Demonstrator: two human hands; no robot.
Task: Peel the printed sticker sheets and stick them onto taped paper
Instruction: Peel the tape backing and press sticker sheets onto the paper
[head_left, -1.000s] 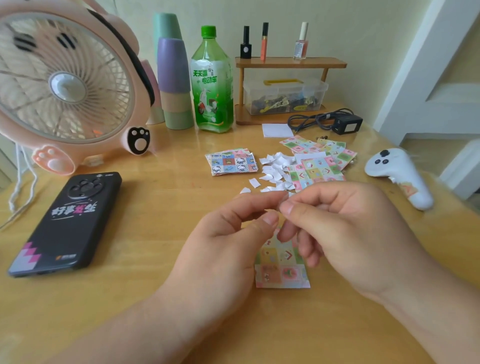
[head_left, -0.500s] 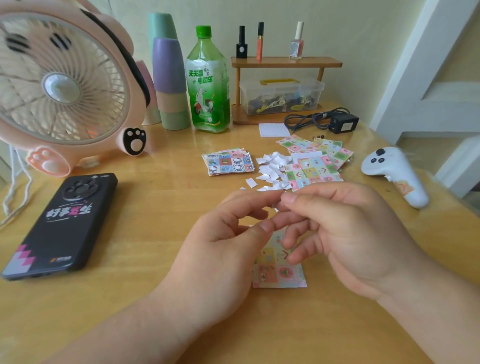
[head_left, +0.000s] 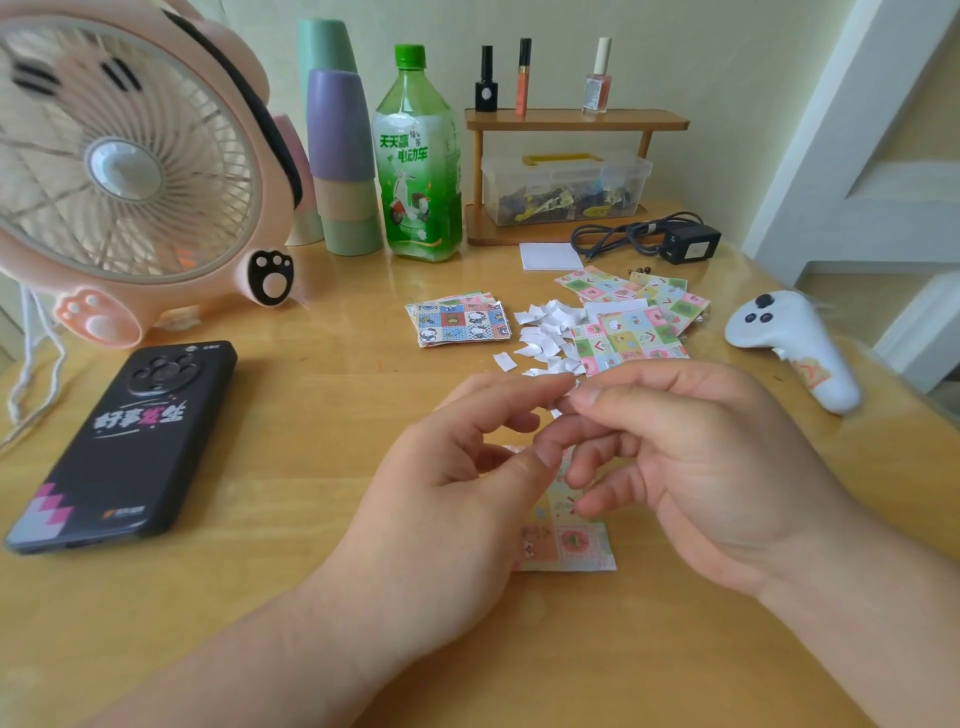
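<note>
**Two hands meeting above a sticker sheet (head_left: 571, 545) on a wooden table (head_left: 311, 415).**
The right hand (head_left: 701, 467) pinches a small white scrap (head_left: 566, 399). The left hand (head_left: 457, 493) touches it with its forefinger, thumb apart; I cannot tell whether it grips. The sheet lies flat directly beneath both hands, partly hidden.

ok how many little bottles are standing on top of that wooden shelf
3, in a row on the shelf: a black bottle at the left, an orange tube just right of it, a pink bottle further right. None seems hidden.
</note>
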